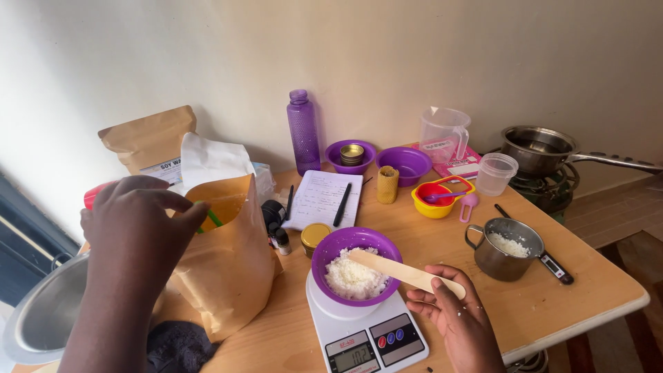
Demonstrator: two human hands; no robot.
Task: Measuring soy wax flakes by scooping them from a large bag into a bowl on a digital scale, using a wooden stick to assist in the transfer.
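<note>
I note the right hand (452,314) with fingers clamped on a wooden stick (404,271) reaching into the purple bowl (356,264) of white flakes on the scale (366,331), while the left hand (138,221), fingers apart, apparently steadies the open paper bag (224,262).

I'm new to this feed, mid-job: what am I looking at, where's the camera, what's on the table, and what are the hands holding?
There is no machine here: a person works with bare hands, filmed by one camera on their head looking down. The wooden table carries a white kitchen scale with a purple bowl of white flakes on it. The right hand holds a flat wooden stick reaching over the bowl. The left hand hovers, fingers spread, above an open brown paper bag. Nearby are a notepad, a small metal pot and a purple bottle.
</note>
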